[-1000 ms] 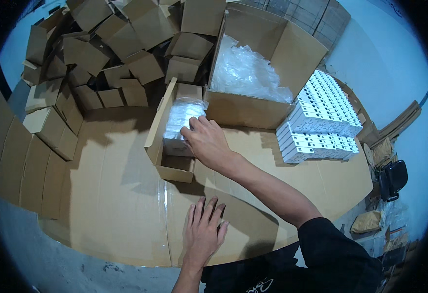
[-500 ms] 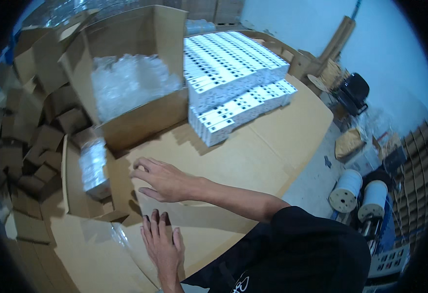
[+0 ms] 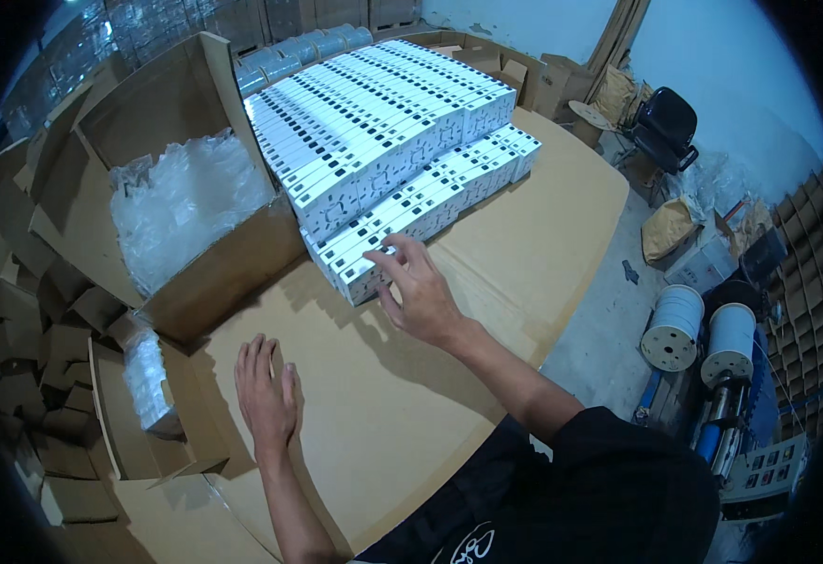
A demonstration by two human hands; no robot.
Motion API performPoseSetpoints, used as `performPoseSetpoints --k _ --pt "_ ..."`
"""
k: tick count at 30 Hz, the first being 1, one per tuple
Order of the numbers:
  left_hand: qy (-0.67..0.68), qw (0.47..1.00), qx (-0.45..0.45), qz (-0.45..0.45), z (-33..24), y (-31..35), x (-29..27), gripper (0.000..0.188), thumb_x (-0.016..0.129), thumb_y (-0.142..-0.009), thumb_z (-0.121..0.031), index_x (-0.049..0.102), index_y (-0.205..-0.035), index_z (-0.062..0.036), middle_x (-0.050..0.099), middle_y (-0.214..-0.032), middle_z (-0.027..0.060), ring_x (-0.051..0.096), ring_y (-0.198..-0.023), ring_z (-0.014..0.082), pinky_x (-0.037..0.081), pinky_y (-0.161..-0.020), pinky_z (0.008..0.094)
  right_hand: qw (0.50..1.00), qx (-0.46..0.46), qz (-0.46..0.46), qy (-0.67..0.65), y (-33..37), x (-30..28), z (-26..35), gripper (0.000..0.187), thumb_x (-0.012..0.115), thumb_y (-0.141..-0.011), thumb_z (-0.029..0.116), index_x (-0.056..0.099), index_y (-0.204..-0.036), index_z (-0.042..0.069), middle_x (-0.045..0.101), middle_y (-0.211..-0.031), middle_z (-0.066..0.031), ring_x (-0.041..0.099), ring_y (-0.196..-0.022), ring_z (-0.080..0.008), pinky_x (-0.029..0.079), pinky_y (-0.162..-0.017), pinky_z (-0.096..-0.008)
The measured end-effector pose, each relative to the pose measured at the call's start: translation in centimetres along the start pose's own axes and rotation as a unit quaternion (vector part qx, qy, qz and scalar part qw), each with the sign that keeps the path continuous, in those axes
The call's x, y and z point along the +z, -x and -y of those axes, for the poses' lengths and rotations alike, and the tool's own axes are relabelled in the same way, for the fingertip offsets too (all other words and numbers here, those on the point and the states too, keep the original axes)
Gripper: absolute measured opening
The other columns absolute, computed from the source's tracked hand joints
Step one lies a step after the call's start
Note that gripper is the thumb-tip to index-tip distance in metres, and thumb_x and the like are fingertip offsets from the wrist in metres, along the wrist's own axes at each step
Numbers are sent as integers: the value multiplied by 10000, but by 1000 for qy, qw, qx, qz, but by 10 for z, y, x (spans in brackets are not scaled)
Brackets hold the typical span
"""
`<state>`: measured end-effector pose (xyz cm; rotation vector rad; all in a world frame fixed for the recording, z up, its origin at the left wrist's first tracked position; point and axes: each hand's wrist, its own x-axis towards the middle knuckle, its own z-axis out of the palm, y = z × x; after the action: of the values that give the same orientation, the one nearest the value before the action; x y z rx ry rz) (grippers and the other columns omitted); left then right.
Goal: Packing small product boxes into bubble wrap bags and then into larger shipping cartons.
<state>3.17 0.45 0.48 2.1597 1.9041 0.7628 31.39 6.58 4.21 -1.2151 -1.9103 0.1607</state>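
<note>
Right hand (image 3: 423,299) has moved to the slim white cartons (image 3: 374,127), fingers parted, seemingly reaching; gripping calls for narrowing them. Left hand (image 3: 266,399) lies spread, empty.

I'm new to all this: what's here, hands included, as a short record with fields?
Left hand: fingers extended over the brown cardboard surface, holding nothing visible
Right hand: fingers apart, at the stacked white oblong boxes with black markings; contact unclear
Large open brown cardboard box: crumpled clear plastic inside
Small open brown cardboard box: shiny plastic-wrapped stack inside
</note>
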Motion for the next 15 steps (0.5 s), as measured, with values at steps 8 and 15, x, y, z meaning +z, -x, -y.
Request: performPoseSetpoints --k 8,15 --pt "9 1000 1 -3 5 -8 1 419 623 -956 -165 588 -1359 -56 519 -1481 156 397 -1439 378 299 -1207 496 999 41 23 -5 -1 3 -18 435 711 -809 -4 589 -1223 53 476 -1329 -213 551 -1164 -415 507 -960 -495" --pt "25 1000 0 -6 4 -10 1 422 640 -940 -136 596 -1352 -59 523 -1479 147 403 -1436 377 304 -1203 496 995 67 76 14 4 -6 -21 415 695 -791 -32 592 -1178 80 560 -1228 -140 581 -1132 -364 505 -963 -475"
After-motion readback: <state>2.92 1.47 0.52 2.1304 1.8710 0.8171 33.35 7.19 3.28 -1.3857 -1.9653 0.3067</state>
